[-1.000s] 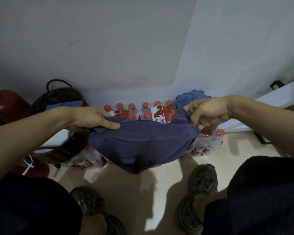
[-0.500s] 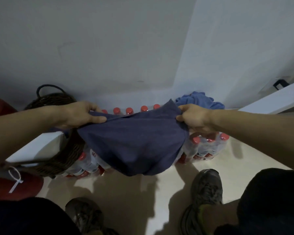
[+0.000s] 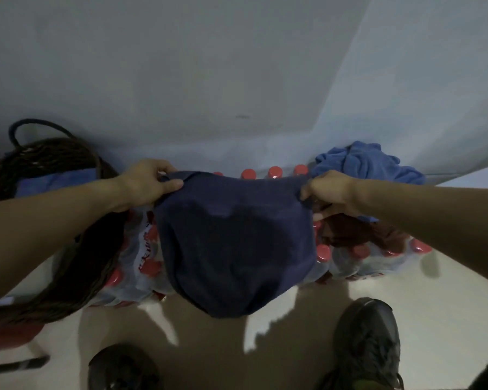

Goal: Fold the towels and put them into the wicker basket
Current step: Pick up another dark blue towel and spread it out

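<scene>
While the left hand [image 3: 150, 182] and right hand [image 3: 328, 192] each pinched a top corner, the navy towel [image 3: 234, 243] hung doubled above bottles [image 3: 273, 172]. One blue towel lay in the basket [image 3: 48, 156]; a crumpled towel [image 3: 364, 163] waited. Floor [image 3: 448, 305] pale, walls [image 3: 181, 66] bare.

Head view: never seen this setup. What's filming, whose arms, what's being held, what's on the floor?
No machine here: a camera worn on a person's head looks down at their own two bare hands. The left hand and right hand each pinch a top corner of a dark blue towel, which hangs between them. Below stand packs of red-capped water bottles on the floor. A wicker basket sits at the left with something blue inside; a crumpled lighter blue towel lies at the right.
</scene>
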`<state>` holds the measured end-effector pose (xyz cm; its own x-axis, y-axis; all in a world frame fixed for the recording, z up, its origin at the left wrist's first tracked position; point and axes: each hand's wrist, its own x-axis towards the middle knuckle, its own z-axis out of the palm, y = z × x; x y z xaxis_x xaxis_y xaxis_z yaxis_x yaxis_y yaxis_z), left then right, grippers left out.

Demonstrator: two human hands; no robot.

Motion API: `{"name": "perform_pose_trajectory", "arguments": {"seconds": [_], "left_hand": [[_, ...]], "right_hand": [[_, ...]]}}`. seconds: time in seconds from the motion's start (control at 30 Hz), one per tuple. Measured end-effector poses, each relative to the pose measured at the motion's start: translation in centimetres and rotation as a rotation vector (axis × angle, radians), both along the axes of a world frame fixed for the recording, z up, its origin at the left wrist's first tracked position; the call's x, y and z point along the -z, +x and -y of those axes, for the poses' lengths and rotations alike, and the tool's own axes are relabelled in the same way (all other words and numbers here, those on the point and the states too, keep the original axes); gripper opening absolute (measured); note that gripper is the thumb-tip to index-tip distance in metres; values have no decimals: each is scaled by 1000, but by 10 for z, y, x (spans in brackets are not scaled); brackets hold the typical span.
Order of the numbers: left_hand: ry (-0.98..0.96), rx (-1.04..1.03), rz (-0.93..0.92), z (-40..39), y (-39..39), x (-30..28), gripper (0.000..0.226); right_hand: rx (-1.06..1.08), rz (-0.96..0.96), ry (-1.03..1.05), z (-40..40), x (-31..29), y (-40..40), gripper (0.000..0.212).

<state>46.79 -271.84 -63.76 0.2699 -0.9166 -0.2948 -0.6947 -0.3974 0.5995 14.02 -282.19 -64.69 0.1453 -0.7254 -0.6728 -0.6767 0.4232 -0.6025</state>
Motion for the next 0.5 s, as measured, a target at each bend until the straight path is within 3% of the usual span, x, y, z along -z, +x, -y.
{"name": "perform_pose_trajectory", "arguments": {"seconds": [0.2,0.5], "left_hand": [[-63,-172,130,8,6,28,36],[-107,-255,173,17,17,43,37]], "right_hand": [[-36,-114,-197,8,20,10,24],[-205,-314,-603,21,24,15,28]]}}
